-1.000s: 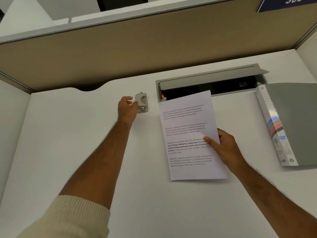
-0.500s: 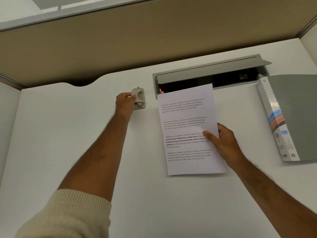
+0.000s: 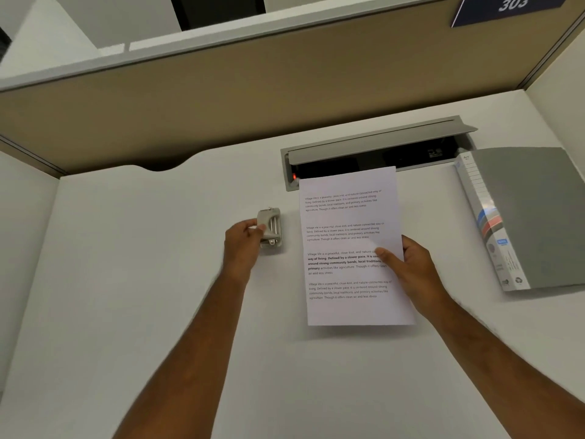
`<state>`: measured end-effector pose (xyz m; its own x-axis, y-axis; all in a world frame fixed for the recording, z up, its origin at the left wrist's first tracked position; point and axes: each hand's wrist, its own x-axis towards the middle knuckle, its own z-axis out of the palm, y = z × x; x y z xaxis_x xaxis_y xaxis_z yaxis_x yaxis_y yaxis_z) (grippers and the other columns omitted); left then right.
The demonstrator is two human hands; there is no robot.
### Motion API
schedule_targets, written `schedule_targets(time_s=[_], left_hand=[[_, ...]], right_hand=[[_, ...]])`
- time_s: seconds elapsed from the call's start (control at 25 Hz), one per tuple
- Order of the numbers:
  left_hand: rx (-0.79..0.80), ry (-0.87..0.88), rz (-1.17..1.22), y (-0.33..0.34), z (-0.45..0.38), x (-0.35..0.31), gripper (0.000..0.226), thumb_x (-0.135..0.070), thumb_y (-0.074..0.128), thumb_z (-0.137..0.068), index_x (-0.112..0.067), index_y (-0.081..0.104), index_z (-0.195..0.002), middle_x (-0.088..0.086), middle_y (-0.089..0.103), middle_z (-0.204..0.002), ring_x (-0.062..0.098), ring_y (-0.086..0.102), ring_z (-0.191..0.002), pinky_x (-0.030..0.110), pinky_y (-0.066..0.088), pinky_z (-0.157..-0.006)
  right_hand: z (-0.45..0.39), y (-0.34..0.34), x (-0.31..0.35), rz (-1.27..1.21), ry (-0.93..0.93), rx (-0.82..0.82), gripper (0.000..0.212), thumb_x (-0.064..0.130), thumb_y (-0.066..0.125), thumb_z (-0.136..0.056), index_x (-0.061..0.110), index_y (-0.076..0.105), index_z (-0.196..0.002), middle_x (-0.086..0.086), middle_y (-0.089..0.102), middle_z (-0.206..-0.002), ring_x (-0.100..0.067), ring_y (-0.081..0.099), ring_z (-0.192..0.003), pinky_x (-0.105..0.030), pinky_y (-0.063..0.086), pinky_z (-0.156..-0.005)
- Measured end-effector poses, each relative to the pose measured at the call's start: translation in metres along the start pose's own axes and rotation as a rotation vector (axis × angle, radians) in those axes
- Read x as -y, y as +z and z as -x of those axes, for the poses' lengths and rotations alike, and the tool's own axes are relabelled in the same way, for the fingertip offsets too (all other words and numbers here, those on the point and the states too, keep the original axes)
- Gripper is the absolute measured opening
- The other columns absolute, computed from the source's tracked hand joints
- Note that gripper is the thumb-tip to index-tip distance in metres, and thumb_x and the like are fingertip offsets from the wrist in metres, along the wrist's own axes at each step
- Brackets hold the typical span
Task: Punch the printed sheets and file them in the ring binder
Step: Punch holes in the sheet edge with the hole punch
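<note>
My right hand [image 3: 408,267] grips the printed sheets [image 3: 345,236] by their right edge, thumb on top, and holds them a little above the white desk [image 3: 152,312]. The sheets carry several short paragraphs of text. Left of the sheets, my left hand [image 3: 242,245] is closed on the left side of a small grey hole punch [image 3: 271,228], which rests on the desk. A closed grey ring binder [image 3: 531,217] lies flat at the far right, its labelled spine turned toward the sheets.
A grey cable hatch [image 3: 373,147] stands open in the desk behind the sheets, a red light glowing inside at its left end. A beige partition wall [image 3: 253,87] bounds the desk at the back, with side panels left and right.
My left hand has drawn the hole punch toward me and a little nearer the sheets. The right hand holds the sheets as before. The camera has tilted.
</note>
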<state>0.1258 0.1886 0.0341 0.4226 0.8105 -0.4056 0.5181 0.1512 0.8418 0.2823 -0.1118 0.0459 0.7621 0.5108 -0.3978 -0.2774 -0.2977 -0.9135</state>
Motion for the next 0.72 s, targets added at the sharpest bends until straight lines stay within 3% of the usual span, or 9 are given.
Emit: schedule_targets(time_s=[0.2,0.56,0.72], left_hand=[[0.016,0.003,0.015,0.002,0.058,0.025,0.017,-0.017,0.071,-0.093,-0.034,0.071,-0.089,0.002,0.079,-0.093,0.021,0.076,-0.091,0.049,0.060,-0.091],[0.008,-0.047,0.060,0.002,0.126,0.064,0.013,-0.014,0.070,-0.095,-0.022,0.071,-0.106,0.003,0.079,-0.091,0.018,0.076,-0.088,0.046,0.060,-0.090],[0.022,-0.070,0.038,0.003,0.143,0.081,0.015,-0.017,0.070,-0.095,-0.030,0.069,-0.100,0.000,0.079,-0.092,0.017,0.076,-0.090,0.045,0.060,-0.089]], right_hand=[[0.022,-0.006,-0.006,0.019,0.000,0.000,0.028,0.026,0.070,-0.094,0.024,0.066,-0.122,0.009,0.076,-0.110,-0.015,0.075,-0.093,-0.036,0.061,-0.080],[0.054,-0.012,-0.038,0.105,0.018,0.031,0.029,0.030,0.071,-0.093,0.025,0.066,-0.121,0.010,0.075,-0.112,-0.012,0.074,-0.096,-0.041,0.059,-0.089],[0.063,-0.012,-0.051,0.134,0.045,0.050,0.028,0.031,0.071,-0.092,0.026,0.067,-0.120,0.010,0.076,-0.110,-0.013,0.074,-0.095,-0.045,0.060,-0.089]])
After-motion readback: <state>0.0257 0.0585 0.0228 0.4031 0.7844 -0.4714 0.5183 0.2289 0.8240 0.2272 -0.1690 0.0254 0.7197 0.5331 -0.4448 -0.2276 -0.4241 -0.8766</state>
